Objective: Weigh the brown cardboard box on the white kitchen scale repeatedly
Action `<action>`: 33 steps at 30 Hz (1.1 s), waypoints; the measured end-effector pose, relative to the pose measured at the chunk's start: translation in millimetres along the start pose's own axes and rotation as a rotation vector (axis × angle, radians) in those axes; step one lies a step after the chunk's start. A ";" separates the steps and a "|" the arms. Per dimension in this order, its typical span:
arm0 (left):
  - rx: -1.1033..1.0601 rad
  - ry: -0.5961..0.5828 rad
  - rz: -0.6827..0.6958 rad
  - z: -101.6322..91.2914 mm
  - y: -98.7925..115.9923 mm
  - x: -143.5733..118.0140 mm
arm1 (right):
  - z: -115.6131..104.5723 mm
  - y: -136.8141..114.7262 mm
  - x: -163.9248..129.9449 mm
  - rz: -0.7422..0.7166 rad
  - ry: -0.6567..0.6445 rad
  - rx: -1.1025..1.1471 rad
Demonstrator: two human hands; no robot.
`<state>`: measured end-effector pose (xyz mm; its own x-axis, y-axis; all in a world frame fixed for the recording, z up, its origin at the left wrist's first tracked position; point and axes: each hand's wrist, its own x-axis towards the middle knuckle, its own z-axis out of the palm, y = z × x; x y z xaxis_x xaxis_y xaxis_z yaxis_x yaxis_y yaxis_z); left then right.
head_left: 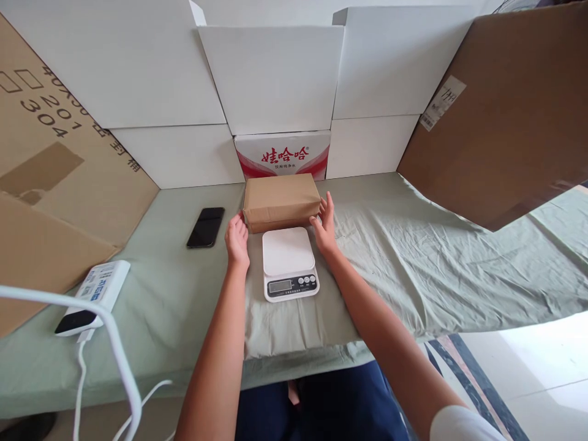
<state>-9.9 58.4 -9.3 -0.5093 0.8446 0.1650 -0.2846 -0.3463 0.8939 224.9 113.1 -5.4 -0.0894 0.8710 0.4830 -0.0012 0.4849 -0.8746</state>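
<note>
A brown paper-wrapped box (282,195) lies behind the kitchen scale on the cloth. At its left end, my left hand (237,240) has its fingers bent against the front corner. My right hand (325,225) grips the other end, thumb on the front face and fingers along the side. Between my forearms sits the white kitchen scale (288,252), its bare platform just in front of the box. The scale's small display looks blank.
A black phone (206,227) lies left of my left hand. Further left is a white power bank (94,297) with a white cable (79,373). A large carton (59,177) stands left, another carton (509,110) right. White boxes (275,79) wall the back above a red-lettered carton (282,153).
</note>
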 end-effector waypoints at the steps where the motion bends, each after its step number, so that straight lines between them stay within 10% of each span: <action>1: -0.003 0.008 0.011 -1.0 2.1 -0.1 | -0.6 -0.1 -1.7 -0.010 0.046 -0.013; 19: 0.115 -0.022 -0.029 0.0 -6.3 0.7 | 2.0 2.8 -1.3 0.135 0.082 0.161; 33: 0.071 0.033 0.007 -2.4 -6.4 1.9 | 6.2 -8.2 -5.0 -0.023 0.009 0.053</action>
<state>-11.0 61.2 -15.7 -0.5383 0.8277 0.1584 -0.2230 -0.3212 0.9204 219.2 104.3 -0.9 -0.0794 0.8607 0.5029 -0.0558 0.4998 -0.8643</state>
